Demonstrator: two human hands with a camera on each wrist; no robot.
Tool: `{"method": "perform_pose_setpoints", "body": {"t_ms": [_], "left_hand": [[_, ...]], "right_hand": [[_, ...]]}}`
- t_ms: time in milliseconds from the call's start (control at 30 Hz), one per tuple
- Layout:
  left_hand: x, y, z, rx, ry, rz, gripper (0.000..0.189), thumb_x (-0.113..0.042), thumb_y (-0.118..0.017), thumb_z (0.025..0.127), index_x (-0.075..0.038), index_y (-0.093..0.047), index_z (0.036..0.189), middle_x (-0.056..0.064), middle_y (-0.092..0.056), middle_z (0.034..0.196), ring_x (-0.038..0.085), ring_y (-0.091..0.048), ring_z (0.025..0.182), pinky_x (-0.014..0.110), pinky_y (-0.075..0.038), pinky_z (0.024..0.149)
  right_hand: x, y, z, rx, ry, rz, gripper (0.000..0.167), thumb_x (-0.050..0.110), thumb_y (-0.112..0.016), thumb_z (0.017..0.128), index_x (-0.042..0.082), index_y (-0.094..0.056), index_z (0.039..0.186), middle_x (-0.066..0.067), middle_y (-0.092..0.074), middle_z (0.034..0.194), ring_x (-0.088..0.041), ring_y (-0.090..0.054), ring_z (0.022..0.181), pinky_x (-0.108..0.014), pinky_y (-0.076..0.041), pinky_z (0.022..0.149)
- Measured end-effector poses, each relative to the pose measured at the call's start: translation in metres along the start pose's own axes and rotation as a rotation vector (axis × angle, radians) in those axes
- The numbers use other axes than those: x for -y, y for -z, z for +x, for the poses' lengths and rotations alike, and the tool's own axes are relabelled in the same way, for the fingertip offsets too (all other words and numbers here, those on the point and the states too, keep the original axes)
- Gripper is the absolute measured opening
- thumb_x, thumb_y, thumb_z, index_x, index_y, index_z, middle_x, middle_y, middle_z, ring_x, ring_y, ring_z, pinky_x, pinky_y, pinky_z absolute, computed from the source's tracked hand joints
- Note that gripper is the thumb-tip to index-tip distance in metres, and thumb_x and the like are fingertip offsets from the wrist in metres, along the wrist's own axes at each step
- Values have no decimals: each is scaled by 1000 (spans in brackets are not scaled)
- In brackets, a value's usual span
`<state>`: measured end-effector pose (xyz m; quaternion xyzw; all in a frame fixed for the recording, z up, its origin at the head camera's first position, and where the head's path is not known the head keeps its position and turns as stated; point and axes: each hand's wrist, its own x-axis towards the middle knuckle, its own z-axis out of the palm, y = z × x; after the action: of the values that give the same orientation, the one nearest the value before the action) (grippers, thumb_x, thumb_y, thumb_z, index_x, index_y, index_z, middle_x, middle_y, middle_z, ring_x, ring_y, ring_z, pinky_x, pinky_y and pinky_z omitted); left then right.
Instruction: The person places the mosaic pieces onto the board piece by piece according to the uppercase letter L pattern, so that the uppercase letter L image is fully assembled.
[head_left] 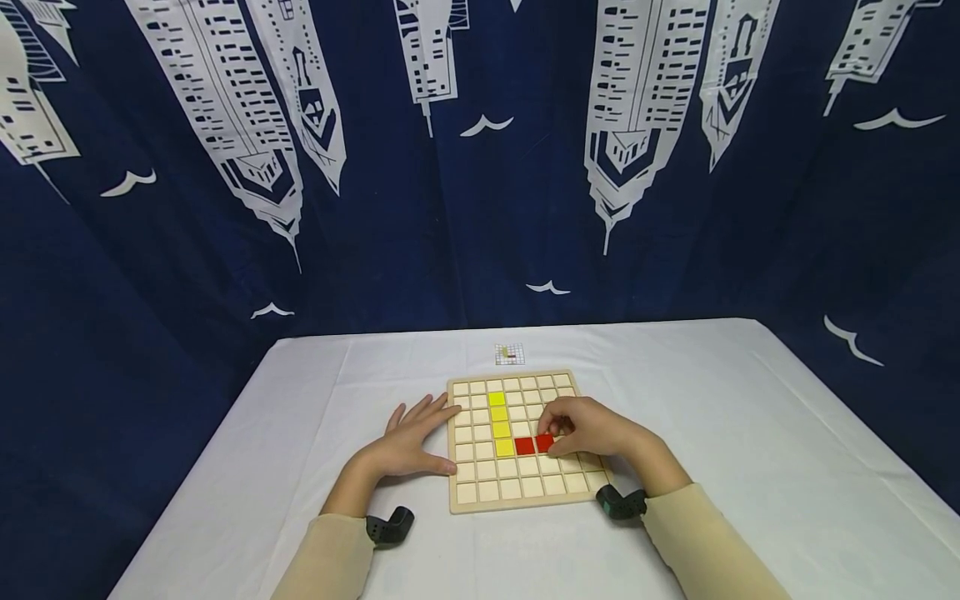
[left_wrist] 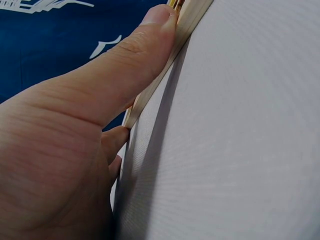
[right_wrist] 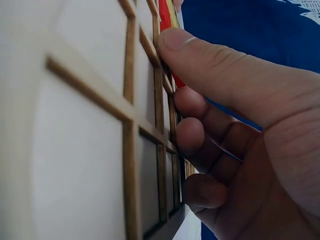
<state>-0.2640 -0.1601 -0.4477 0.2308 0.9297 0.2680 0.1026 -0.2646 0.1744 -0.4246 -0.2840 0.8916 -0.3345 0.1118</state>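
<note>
A wooden grid board (head_left: 487, 492) lies on the table. Several yellow square tiles (head_left: 500, 429) form a column in it, and a red tile (head_left: 523, 447) sits to the right of the lowest one. My right hand (head_left: 588, 429) pinches a second red tile (head_left: 544, 442) between thumb and fingers at the adjoining cell. Its other fingers are curled over the grid in the right wrist view. Spread along the board's left side, my left hand (head_left: 405, 446) touches the rim with its thumb and fingertips. The left wrist view shows its thumb (left_wrist: 145, 47) against the wooden edge.
Behind the board lies a small printed card (head_left: 509, 354) with a coloured grid pattern. A white cloth (head_left: 360, 375) covers the table, and a dark blue curtain (head_left: 450, 233) hangs behind it. Black cameras are strapped to both wrists.
</note>
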Motion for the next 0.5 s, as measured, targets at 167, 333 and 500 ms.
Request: {"method": "perform_pose_setpoints", "body": {"t_ms": [167,333,500], "left_hand": [[1,0,1,0,3,5,97,-53,-83,72,-28,-39,154,2,-16,169,29,-4,159,59,9,125],[2,-1,1,-2,11,10,96,-54,-83,72,-29,-39,154,2,-17,169,29,-4,159,59,9,125],[2,-1,2,1,16,19,97,-55,-82,71,-30,-39,154,1,-16,169,28,-4,159,59,9,125]], "right_hand": [[1,-2,1,2,-10,-6,21,12,-83,79,15,-68,94,0,-58,82,-11,-50,75,-19,-42,64],[1,-2,1,15,-9,15,20,11,-81,81,14,-68,96,2,-57,80,-10,-50,74,-19,-42,64],[2,-1,0,23,3,44,18,8,-79,83,12,-69,98,4,-58,79,-9,-51,72,-18,-44,64]]}}
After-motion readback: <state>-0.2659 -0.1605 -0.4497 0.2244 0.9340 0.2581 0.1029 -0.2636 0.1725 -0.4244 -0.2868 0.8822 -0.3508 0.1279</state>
